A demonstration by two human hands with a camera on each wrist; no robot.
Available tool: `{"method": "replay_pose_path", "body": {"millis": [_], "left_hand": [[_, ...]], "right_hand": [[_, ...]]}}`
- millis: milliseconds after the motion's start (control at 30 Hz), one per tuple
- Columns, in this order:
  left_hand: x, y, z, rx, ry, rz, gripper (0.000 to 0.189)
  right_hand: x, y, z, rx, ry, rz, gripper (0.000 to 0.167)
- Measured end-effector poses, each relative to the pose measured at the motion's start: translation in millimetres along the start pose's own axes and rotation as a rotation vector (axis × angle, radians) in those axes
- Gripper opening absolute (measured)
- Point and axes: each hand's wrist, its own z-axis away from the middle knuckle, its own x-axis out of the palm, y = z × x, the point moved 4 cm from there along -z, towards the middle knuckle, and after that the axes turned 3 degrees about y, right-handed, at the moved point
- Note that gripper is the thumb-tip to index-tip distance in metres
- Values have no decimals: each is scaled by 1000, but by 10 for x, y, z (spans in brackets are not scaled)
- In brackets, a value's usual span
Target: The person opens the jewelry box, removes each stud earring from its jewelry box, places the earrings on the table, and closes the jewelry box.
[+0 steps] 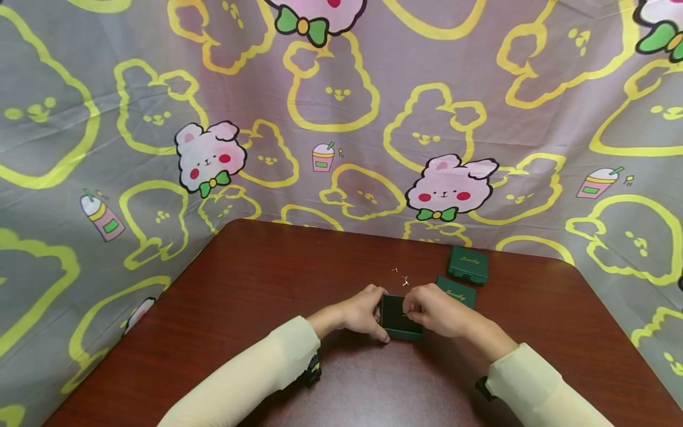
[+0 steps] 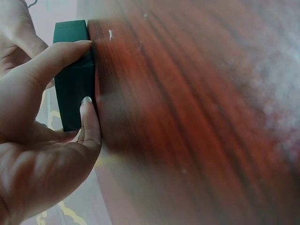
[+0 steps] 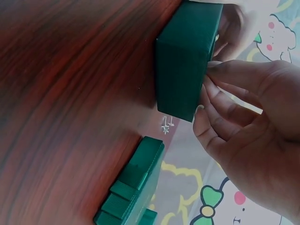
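Observation:
A dark green jewelry box (image 1: 402,334) stands open on the table, its black insert (image 1: 393,308) facing up. My left hand (image 1: 364,312) grips the box from the left, with the thumb on its near side. In the left wrist view, the thumb and a fingertip press the green walls (image 2: 74,103). My right hand (image 1: 439,309) is over the insert, thumb and fingers brought together. At its fingertips a thin pale piece shows, like a small earring (image 1: 405,315); most of it is hidden. Several small silvery earrings (image 1: 405,282) lie beyond the box.
A green lid or box marked "Jewelry" (image 1: 460,292) lies just right of the open box, partly behind my right hand. Another closed green box (image 1: 468,264) is farther back. A patterned cloth (image 1: 363,142) hangs behind the brown table (image 1: 256,267).

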Motion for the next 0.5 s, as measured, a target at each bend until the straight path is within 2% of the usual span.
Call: {"method": "replay_pose_path", "body": {"millis": [500], "left_hand": [[0, 4, 14, -6, -1, 8, 74]], "right_hand": [[-97, 44, 37, 37, 11, -25, 10]]}}
